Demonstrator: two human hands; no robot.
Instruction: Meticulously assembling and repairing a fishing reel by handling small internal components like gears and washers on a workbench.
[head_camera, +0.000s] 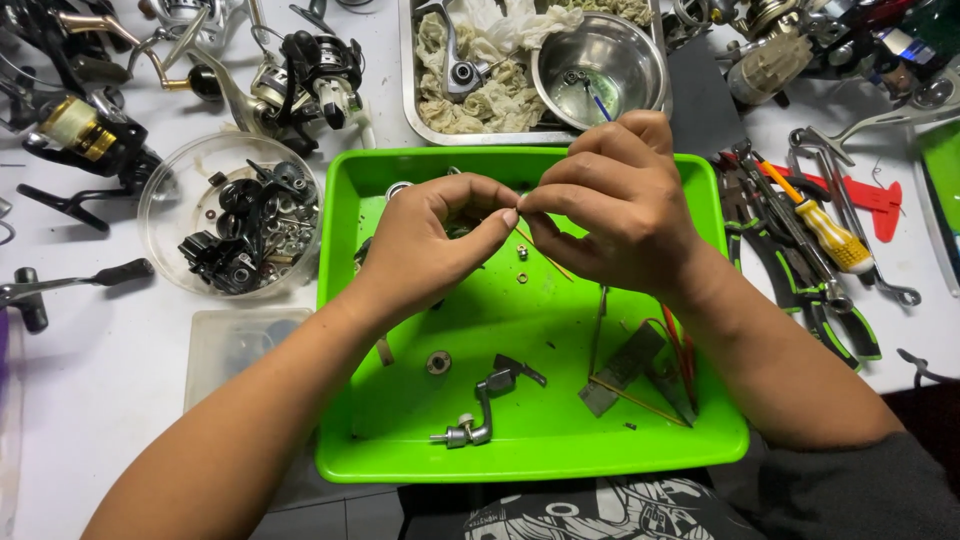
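Observation:
Over a bright green plastic tray (400, 440), my left hand (430, 235) and my right hand (615, 195) meet fingertip to fingertip. Together they pinch something very small between thumbs and forefingers; it is too tiny to make out. In the tray below lie a metal reel handle (485, 400), a round washer (438, 362), small rings (522, 252), a thin yellow stick (545, 262) and flat grey metal pieces (622, 365).
A clear bowl of dark reel parts (240, 215) stands left of the tray. Behind it is a steel pan with rags (470, 95) and a steel bowl (598, 68). Fishing reels (300, 80) lie at the back left. Pliers and screwdrivers (810, 235) are on the right.

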